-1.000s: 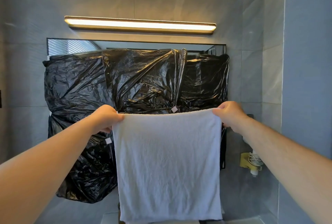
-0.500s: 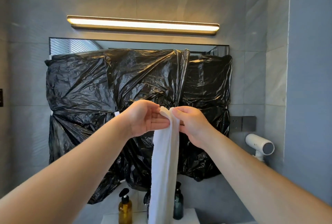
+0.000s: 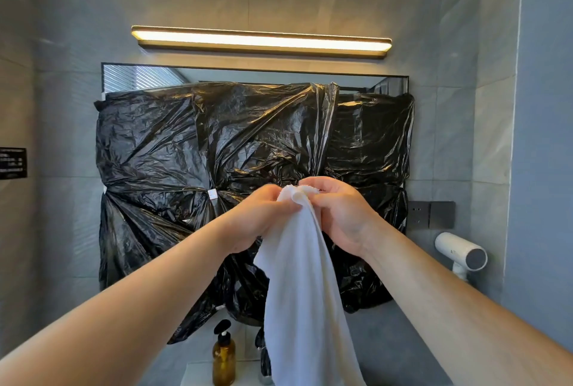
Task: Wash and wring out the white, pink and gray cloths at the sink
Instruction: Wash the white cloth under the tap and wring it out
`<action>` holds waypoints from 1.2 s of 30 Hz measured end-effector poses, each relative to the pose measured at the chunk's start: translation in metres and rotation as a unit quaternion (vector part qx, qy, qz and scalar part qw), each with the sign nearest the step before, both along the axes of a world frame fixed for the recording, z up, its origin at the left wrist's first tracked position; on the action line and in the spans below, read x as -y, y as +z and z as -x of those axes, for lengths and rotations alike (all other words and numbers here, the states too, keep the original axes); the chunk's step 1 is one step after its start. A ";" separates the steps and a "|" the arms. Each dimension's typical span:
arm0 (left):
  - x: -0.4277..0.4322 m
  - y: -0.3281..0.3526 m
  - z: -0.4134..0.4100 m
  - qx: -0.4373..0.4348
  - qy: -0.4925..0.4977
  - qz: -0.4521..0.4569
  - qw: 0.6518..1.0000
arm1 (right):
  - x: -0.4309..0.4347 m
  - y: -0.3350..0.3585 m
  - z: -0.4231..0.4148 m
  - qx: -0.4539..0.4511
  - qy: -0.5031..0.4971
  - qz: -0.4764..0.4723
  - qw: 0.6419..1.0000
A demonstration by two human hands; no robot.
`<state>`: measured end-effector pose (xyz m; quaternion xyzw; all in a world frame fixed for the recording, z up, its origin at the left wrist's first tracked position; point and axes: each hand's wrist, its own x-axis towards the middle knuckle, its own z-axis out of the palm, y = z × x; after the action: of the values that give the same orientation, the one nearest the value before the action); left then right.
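white cloth (image 3: 305, 299) hangs gathered; left hand (image 3: 260, 218) and right hand (image 3: 341, 215) each have a closed grip on its top; we judge wringing, plus pink and gray cloths, pending

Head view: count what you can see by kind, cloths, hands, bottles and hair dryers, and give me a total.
Cloths: 1, the white cloth.
Hands: 2, left hand and right hand, both gripping it.
Bottles: 2, the amber bottle and a dark bottle partly behind the cloth.
Hair dryers: 1, the hair dryer on the wall.
Total: 6.
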<state>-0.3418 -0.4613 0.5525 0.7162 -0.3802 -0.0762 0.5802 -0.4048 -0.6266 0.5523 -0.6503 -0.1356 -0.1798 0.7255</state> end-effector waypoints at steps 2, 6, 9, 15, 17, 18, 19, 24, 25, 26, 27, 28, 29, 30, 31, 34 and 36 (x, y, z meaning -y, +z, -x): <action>0.002 -0.003 0.007 -0.038 -0.020 -0.012 0.999 | 0.002 -0.003 -0.005 0.005 -0.039 0.000 0.999; 0.008 -0.002 0.009 0.004 0.061 -0.002 0.998 | 0.009 -0.008 -0.002 0.009 -0.025 0.047 0.999; 0.010 -0.001 0.010 -0.003 0.072 0.017 0.997 | 0.013 -0.013 0.002 -0.010 0.008 0.087 0.996; 0.015 -0.001 0.021 -0.032 0.064 0.045 0.996 | 0.014 -0.026 -0.004 -0.023 -0.042 0.109 0.993; 0.013 -0.002 0.022 -0.014 0.080 0.033 0.996 | 0.012 -0.025 -0.009 -0.039 -0.047 0.082 0.995; 0.014 -0.004 0.023 0.018 0.097 0.021 0.995 | 0.009 -0.025 -0.012 -0.039 -0.052 0.065 0.996; 0.015 -0.008 0.023 0.059 0.123 0.008 0.991 | 0.006 -0.023 -0.014 -0.036 -0.065 0.044 0.996; 0.015 -0.063 0.035 0.309 0.189 -0.049 0.931 | 0.003 -0.013 -0.024 -0.027 -0.084 -0.118 0.989; 0.013 -0.075 0.036 0.375 0.183 -0.069 0.906 | 0.003 -0.012 -0.024 -0.034 -0.078 -0.133 0.987; 0.011 -0.084 0.034 0.446 0.183 -0.090 0.872 | 0.003 -0.012 -0.025 -0.044 -0.078 -0.141 0.986; 0.011 -0.090 0.031 0.519 0.182 -0.106 0.829 | 0.003 -0.012 -0.027 -0.053 -0.084 -0.140 0.985; 0.011 -0.093 0.028 0.574 0.173 -0.119 0.791 | 0.003 -0.013 -0.029 -0.058 -0.091 -0.138 0.984; 0.012 -0.093 0.027 0.610 0.156 -0.127 0.767 | 0.003 -0.014 -0.031 -0.059 -0.099 -0.132 0.985; 0.012 -0.092 0.027 0.635 0.135 -0.129 0.749 | 0.004 -0.015 -0.033 -0.059 -0.114 -0.123 0.984; 0.012 -0.092 0.024 0.657 0.112 -0.133 0.733 | 0.005 -0.016 -0.033 -0.061 -0.133 -0.111 0.983; 0.009 -0.089 0.019 0.669 0.065 -0.185 0.717 | 0.011 -0.016 -0.031 -0.060 -0.150 -0.084 0.983; 0.004 -0.083 0.023 0.609 0.078 -0.244 0.751 | 0.017 -0.017 -0.030 -0.054 -0.143 -0.102 0.983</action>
<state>-0.3649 -0.4656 0.4698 0.7553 -0.5645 0.3310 0.0350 -0.3750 -0.6434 0.5355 -0.5940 0.0169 -0.2594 0.7613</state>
